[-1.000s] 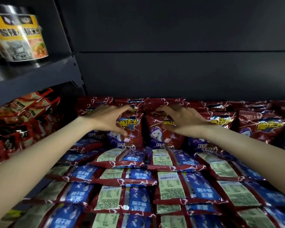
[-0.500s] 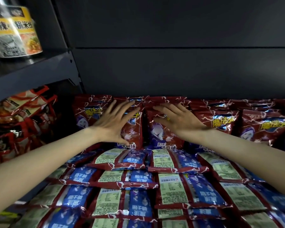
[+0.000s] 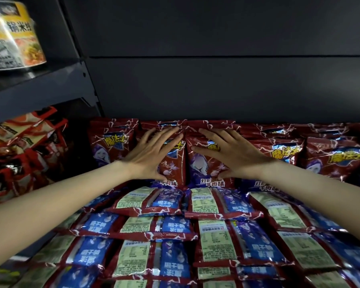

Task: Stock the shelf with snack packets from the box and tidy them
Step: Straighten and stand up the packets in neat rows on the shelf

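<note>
Both bare forearms reach forward, angling in toward each other. Left hand [image 3: 149,153] lies palm down, fingers straight and spread, thumb low. Right hand [image 3: 230,153] mirrors it, fingers straight, fingertips near the left's.

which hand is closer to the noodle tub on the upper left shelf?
Left. The left hand lies flat on an upright red packet, below and right of the noodle tub. The right hand presses the neighbouring packet, farther right.
</note>
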Motion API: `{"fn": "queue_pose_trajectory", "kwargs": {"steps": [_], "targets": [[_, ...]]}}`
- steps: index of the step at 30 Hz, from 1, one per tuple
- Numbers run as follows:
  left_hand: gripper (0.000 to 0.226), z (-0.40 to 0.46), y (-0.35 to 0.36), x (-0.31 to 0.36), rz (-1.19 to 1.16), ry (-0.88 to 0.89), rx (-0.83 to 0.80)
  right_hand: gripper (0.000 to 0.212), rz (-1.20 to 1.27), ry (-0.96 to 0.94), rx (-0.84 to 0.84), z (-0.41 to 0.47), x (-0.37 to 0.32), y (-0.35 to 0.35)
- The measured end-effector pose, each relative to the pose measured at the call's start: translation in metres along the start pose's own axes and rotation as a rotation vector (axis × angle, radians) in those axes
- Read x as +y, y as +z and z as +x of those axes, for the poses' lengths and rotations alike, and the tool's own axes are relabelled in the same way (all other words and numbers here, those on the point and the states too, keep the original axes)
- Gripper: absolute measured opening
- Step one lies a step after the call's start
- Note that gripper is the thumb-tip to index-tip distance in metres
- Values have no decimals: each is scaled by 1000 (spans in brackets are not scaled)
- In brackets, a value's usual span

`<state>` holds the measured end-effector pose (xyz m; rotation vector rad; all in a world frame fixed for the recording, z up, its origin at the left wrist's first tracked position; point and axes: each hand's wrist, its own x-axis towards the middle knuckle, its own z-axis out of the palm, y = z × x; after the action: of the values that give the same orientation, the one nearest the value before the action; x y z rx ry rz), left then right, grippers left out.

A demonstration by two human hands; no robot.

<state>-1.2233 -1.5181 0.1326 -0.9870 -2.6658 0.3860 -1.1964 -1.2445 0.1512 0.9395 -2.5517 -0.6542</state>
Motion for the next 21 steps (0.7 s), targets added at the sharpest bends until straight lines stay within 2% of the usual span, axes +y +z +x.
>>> {"fn": "queue_pose_trajectory", "kwargs": {"steps": [3, 6, 10, 12, 15, 18, 21], "targets": [[137, 0, -7, 2, 49, -15, -76, 115, 87, -19, -40, 3, 3, -3], [131, -7, -19, 4, 14, -33, -104, 97, 212, -34, -25, -3, 4, -11], [91, -40, -52, 3, -181, -82, 56, 45, 319, -131, 194, -6, -2, -37], [62, -66, -70, -4, -274, -134, 184, 30, 400, -196, 206, -2, -9, -55], [39, -110, -82, -21, -358, -177, 224, 31, 534, -224, 82, 5, -32, -87], [33, -147, -75, -46, -537, -187, 129, 34, 593, -291, 72, 16, -60, -102], [38, -167, -64, -60, -621, -233, 19, 51, 608, -369, 17, 26, -83, -102]]}}
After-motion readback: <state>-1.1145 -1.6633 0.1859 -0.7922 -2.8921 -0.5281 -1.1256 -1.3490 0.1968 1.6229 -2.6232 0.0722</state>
